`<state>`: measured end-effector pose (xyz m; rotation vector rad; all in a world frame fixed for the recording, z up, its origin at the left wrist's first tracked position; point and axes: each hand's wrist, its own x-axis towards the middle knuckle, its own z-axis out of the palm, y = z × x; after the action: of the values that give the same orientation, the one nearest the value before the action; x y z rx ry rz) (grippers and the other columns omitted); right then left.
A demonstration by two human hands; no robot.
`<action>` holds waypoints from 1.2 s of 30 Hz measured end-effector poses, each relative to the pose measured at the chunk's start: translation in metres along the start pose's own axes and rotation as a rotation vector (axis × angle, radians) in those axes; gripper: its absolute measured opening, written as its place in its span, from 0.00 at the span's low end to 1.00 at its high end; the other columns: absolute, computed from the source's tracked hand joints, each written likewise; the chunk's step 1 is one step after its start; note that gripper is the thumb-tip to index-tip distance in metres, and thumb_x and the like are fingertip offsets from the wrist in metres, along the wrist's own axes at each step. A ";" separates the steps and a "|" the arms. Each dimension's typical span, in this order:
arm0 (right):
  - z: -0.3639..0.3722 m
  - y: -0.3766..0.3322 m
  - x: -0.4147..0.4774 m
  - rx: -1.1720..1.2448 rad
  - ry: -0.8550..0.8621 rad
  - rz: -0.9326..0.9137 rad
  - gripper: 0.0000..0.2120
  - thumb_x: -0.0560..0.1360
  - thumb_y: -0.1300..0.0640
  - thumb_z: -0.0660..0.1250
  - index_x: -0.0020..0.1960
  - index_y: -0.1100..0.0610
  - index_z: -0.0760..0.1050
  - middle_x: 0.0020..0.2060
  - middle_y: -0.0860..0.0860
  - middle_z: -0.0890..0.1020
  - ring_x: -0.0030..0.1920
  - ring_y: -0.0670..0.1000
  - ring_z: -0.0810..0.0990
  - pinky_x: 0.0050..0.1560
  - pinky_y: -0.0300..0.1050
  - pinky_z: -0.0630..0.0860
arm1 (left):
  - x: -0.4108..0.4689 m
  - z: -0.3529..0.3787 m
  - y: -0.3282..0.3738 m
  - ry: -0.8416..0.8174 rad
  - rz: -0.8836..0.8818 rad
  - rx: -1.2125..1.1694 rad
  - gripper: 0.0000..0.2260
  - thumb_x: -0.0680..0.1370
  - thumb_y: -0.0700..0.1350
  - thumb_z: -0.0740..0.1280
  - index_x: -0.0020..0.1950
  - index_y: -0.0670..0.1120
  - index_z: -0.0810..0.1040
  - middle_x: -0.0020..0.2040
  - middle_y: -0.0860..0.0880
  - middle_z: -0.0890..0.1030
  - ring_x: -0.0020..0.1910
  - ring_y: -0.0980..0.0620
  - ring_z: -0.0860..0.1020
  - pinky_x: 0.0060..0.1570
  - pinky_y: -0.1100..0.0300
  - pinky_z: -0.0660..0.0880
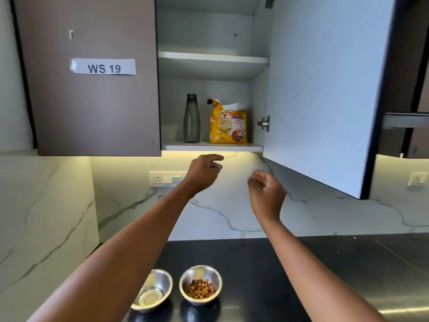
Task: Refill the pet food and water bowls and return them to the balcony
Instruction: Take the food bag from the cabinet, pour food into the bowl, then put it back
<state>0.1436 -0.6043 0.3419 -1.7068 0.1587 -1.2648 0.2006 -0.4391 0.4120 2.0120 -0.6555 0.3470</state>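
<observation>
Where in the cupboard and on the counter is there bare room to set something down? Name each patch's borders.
Free: the upper shelf; the lower shelf left of the bottle; the dark counter right of the kibble bowl. Crowded: food bag beside the bottle; water bowl beside the kibble bowl.

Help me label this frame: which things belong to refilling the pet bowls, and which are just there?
Job: bowl of kibble, other steel bowl, dog food bag, grey bottle.
Just there: WS 19 label, socket panel, cabinet door.
</observation>
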 end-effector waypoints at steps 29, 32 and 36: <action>0.195 0.026 0.287 -0.364 -0.195 0.036 0.39 0.69 0.48 0.81 0.73 0.60 0.68 0.65 0.60 0.78 0.65 0.63 0.80 0.63 0.60 0.79 | 0.245 -0.057 -0.113 0.350 0.170 0.108 0.14 0.79 0.39 0.67 0.65 0.42 0.79 0.56 0.46 0.84 0.54 0.47 0.82 0.56 0.54 0.80; 0.203 0.047 0.322 -0.244 -0.206 0.158 0.45 0.65 0.44 0.84 0.73 0.60 0.68 0.64 0.57 0.78 0.64 0.61 0.80 0.59 0.56 0.80 | 0.272 -0.058 -0.117 0.458 0.067 0.077 0.20 0.79 0.41 0.70 0.70 0.44 0.71 0.57 0.49 0.78 0.52 0.44 0.82 0.49 0.55 0.80; 0.210 0.083 0.347 -0.017 -0.313 0.354 0.39 0.56 0.37 0.85 0.60 0.55 0.80 0.53 0.56 0.87 0.52 0.59 0.87 0.57 0.61 0.84 | 0.305 -0.053 -0.123 0.464 -0.109 0.028 0.25 0.78 0.45 0.72 0.71 0.43 0.67 0.55 0.45 0.75 0.53 0.44 0.79 0.46 0.54 0.77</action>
<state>0.5007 -0.7258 0.5124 -1.7744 0.2713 -0.7308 0.5217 -0.4374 0.5004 1.8899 -0.2498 0.7313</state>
